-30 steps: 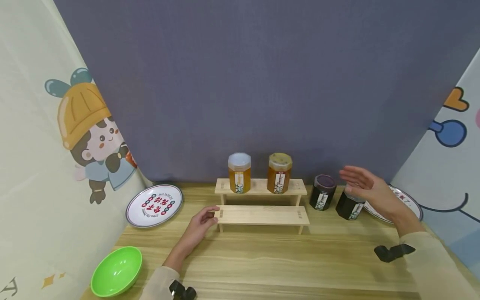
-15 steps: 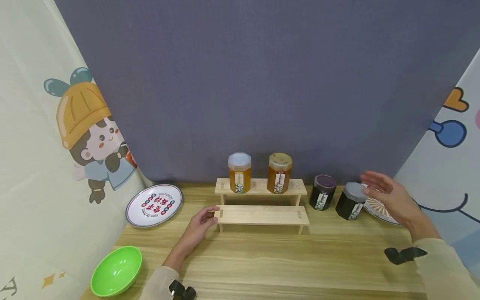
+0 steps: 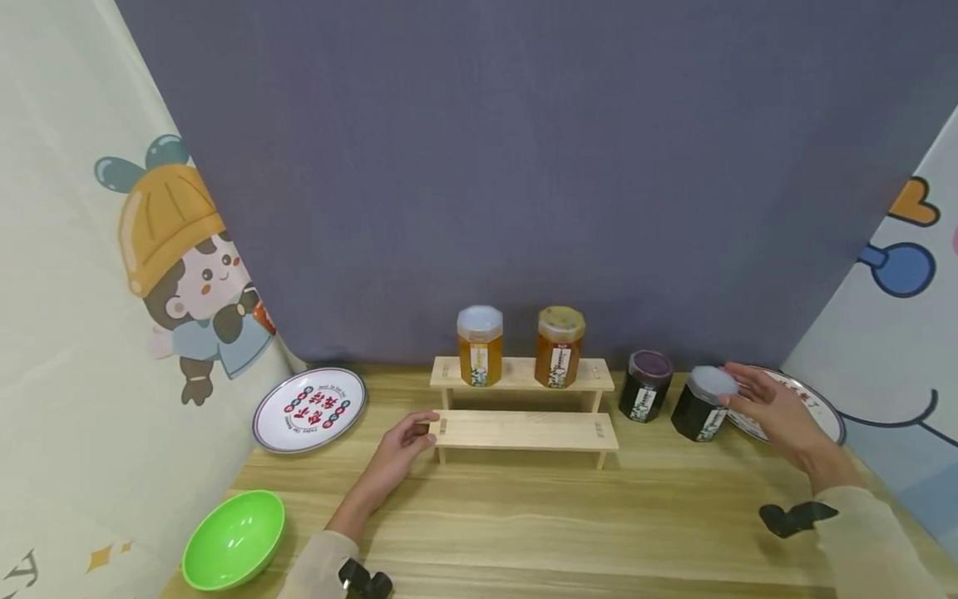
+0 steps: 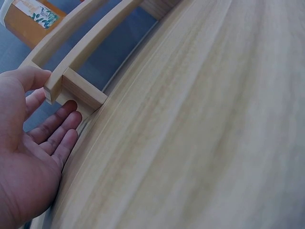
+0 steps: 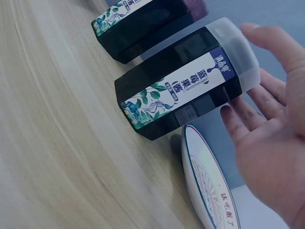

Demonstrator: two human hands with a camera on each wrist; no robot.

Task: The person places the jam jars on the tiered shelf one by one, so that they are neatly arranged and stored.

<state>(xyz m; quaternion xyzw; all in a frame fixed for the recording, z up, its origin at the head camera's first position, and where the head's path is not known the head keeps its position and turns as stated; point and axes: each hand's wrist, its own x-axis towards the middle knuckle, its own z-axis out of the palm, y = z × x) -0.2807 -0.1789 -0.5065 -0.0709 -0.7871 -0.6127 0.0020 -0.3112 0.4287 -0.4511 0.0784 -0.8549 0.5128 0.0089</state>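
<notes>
My right hand (image 3: 782,416) is at the grey-white lid of a dark blueberry jam jar (image 5: 178,83). Its thumb and fingers reach around the lid's edge, spread and only slightly bent, while the jar stands on the table. A second dark jar (image 3: 646,387) with a purple lid stands just left of it. My left hand (image 3: 400,453) pinches the left end of the two-tier wooden stand's lower shelf (image 3: 524,429) between thumb and index finger; the other fingers extend below it (image 4: 59,126). On the upper shelf stand two amber jars, one white-lidded (image 3: 480,345), one yellow-lidded (image 3: 559,345).
A printed white plate (image 3: 310,412) lies at the back left, with a green bowl (image 3: 234,541) in front of it. Another plate (image 5: 209,186) lies behind my right hand. A grey curtain (image 3: 479,166) hangs behind the table (image 3: 569,532).
My right hand first drew back to the right from the blueberry jam jar, uncovering its lid, then came back in to the lid's edge. The left hand stayed at the wooden stand.
</notes>
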